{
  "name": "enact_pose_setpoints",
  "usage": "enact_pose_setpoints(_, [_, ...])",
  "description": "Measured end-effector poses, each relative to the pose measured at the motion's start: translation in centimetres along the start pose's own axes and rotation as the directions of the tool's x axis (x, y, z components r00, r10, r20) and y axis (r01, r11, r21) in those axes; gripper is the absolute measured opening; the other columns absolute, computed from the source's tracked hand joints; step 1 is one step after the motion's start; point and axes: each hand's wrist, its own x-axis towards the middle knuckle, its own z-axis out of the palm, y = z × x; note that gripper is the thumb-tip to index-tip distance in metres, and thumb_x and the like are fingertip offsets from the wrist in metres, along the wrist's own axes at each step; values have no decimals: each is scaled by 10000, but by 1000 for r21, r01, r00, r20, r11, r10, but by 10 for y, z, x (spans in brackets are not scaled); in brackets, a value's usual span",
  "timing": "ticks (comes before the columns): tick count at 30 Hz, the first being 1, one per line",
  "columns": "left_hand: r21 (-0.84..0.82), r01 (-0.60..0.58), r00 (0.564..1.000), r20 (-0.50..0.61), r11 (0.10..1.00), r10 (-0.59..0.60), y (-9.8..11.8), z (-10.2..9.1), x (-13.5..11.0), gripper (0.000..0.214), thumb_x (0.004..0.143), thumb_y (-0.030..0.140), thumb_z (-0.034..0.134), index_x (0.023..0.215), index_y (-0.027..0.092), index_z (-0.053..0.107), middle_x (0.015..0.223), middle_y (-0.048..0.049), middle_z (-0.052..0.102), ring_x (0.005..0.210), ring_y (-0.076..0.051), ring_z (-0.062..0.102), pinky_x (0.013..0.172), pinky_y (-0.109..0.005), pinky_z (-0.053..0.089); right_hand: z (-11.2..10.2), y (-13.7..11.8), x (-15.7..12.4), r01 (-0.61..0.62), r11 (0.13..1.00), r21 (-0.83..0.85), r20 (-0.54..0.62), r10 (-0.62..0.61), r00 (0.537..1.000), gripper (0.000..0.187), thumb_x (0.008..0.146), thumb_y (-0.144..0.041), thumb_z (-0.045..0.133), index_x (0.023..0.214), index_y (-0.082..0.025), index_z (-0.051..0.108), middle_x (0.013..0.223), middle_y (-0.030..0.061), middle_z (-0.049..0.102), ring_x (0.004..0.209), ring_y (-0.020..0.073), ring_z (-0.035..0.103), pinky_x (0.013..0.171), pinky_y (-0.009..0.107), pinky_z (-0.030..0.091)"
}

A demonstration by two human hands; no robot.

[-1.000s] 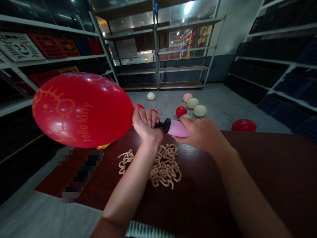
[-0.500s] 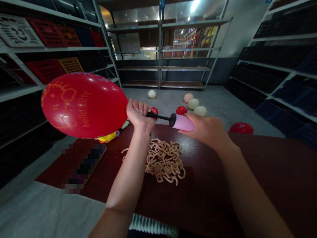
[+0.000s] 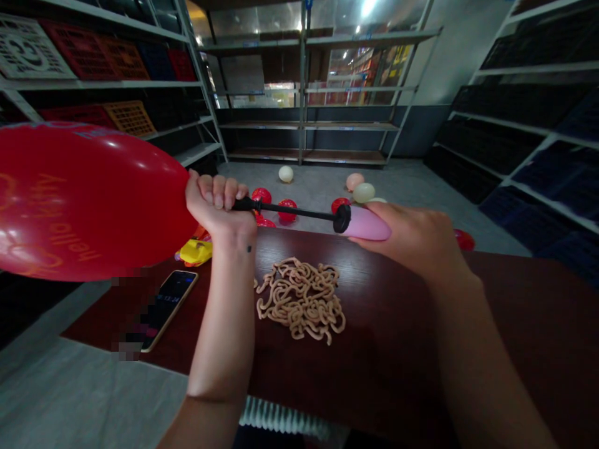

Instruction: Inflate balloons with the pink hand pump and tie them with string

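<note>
A large red balloon [image 3: 98,206] with "hello kitty" lettering fills the left side, partly cut off by the picture's edge. At its neck my left hand [image 3: 219,202] is closed, fingers wrapped round the balloon's neck and the black end of a balloon pump. From there the pump's thin black rod runs right into its pink barrel [image 3: 367,223]. My right hand [image 3: 416,240] is closed around that barrel. Below both hands, a loose pile of beige long balloons [image 3: 302,299] lies on the dark red-brown table [image 3: 388,349]. The balloon's mouth is hidden inside my left fist.
A phone [image 3: 171,305] and a yellow packet [image 3: 195,251] lie on the table's left part. Beyond the table, several balloons rest on the floor, among them a white one [image 3: 286,174] and a pink one [image 3: 354,181]. Shelves with crates [image 3: 128,117] line the sides.
My hands have moved apart, and a longer stretch of the pump's black rod shows. My left hand and the balloon have shifted left, and the balloon now runs past the picture's edge.
</note>
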Motion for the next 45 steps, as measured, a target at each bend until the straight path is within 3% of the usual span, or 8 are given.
enact_pose_setpoints(7, [-125, 5, 1000, 19, 992, -3, -21, 27, -36, 537, 1020, 272, 300, 531, 181, 100, 405, 61, 90, 334, -66, 109, 413, -242, 181, -1, -8, 1, 54, 999, -3, 22, -54, 998, 367, 839, -530, 574, 1035, -221, 614, 924, 60, 735, 720, 221, 647, 564, 310, 250])
enact_pose_setpoints(14, [14, 108, 991, 74, 994, -109, -57, 37, -71, 576, 985, 391, 435, 530, 195, 142, 411, 68, 143, 336, -72, 156, 402, -241, 246, -1, -23, 2, 88, 991, 102, 62, -94, 994, 481, 884, -587, 399, 1101, -211, 606, 886, 75, 732, 701, 219, 638, 599, 293, 323])
enact_pose_setpoints(19, [32, 164, 986, 5, 986, -164, -67, 30, -63, 566, 970, 399, 459, 530, 191, 170, 412, 77, 161, 335, -58, 177, 410, -221, 260, 9, -23, 3, 81, 992, 99, 47, -86, 995, 459, 863, -605, 449, 1016, -211, 628, 849, 74, 732, 663, 229, 635, 579, 299, 317])
enact_pose_setpoints(25, [-112, 223, 975, 10, 968, -224, -75, 13, -37, 493, 954, 230, 387, 499, 199, 201, 394, 73, 162, 317, -66, 176, 400, -242, 234, 26, -26, 6, 77, 992, 99, 30, -80, 996, 370, 817, -558, 618, 979, -226, 616, 864, 36, 735, 750, 229, 654, 576, 302, 273])
enact_pose_setpoints(31, [-165, 214, 971, -71, 963, -228, -70, 2, -14, 475, 949, 211, 367, 502, 199, 203, 388, 77, 171, 307, -64, 189, 409, -244, 217, 39, -15, 6, 24, 998, 51, 93, -29, 995, 445, 803, -618, 587, 1046, -249, 638, 833, 56, 728, 692, 226, 642, 549, 291, 230])
enact_pose_setpoints(38, [-197, 115, 979, -141, 974, -144, -42, -8, 8, 458, 957, 198, 358, 527, 193, 200, 404, 77, 167, 320, -65, 178, 409, -230, 223, 33, 5, 6, -79, 985, 151, 236, 41, 971, 431, 786, -595, 607, 1084, -287, 647, 898, 36, 738, 741, 250, 668, 556, 296, 352])
enact_pose_setpoints(45, [-160, 49, 992, -110, 986, -67, -20, -1, 2, 477, 974, 224, 357, 534, 193, 177, 405, 75, 162, 329, -63, 163, 419, -231, 240, 32, 7, 2, -35, 983, 180, 130, 12, 991, 569, 801, -693, 497, 1144, -266, 653, 917, 57, 735, 746, 271, 671, 584, 327, 395])
